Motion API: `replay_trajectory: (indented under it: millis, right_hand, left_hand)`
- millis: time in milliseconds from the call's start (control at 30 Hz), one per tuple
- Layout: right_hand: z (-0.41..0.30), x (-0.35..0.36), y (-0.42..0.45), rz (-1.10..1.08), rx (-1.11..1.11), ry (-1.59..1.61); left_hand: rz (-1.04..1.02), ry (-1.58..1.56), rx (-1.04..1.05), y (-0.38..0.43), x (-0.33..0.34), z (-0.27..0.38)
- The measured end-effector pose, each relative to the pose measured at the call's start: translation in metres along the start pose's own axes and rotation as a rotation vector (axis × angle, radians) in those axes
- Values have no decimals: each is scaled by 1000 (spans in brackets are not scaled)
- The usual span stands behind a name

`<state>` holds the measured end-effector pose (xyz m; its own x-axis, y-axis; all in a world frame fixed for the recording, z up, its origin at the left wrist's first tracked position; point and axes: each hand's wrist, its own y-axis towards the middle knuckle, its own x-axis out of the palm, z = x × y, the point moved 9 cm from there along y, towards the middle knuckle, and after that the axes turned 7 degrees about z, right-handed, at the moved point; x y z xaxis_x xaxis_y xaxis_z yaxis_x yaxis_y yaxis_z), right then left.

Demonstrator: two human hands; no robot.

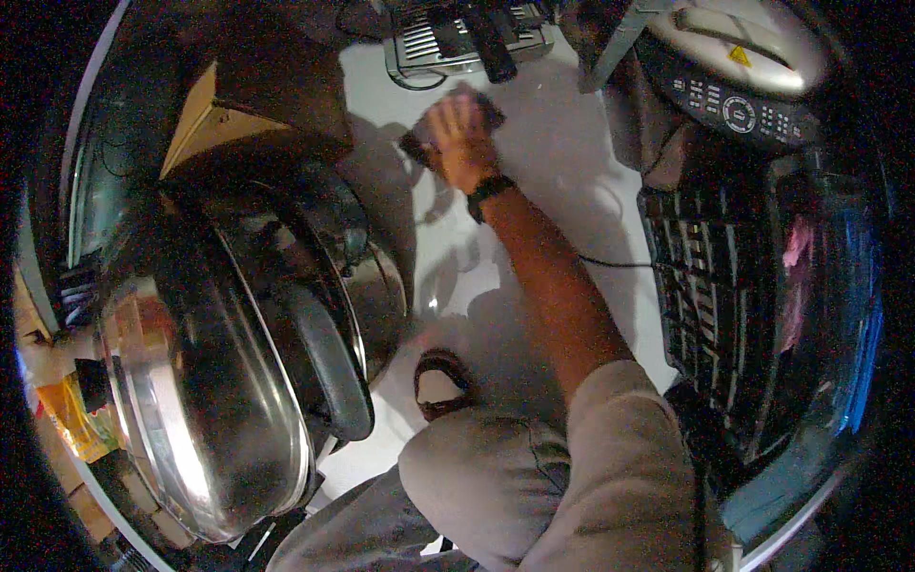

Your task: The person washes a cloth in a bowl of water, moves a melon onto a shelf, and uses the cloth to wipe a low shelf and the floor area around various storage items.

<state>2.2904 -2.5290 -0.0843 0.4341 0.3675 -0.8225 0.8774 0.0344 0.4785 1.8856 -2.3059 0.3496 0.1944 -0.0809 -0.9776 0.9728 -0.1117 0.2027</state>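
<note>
My right hand reaches forward over the white floor, palm down, with a dark watch on the wrist. Its fingers spread over a crumpled dark cloth and press it against the floor. The cloth is blurred and partly hidden under the palm. Beyond the fingertips lies a slotted metal appliance, with a black bar-like part across it. My left hand is out of view. A bent knee and a dark shoe show below the outstretched arm.
Large stainless-steel cookware with a black handle stands at left, below an open cardboard box. At right are a multicooker with a button panel and a black slatted crate. A thin black cable crosses the floor.
</note>
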Motion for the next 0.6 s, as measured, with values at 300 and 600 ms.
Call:
replay_trajectory:
  millis: [300, 600]
  right_hand:
    - [115, -119, -96, 106, 429, -370]
    - [-65, -26, -74, -138, -297, 297]
  left_hand:
    - [-23, 10, 28, -2, -8, -3]
    - [-15, 45, 89, -2, -12, -3]
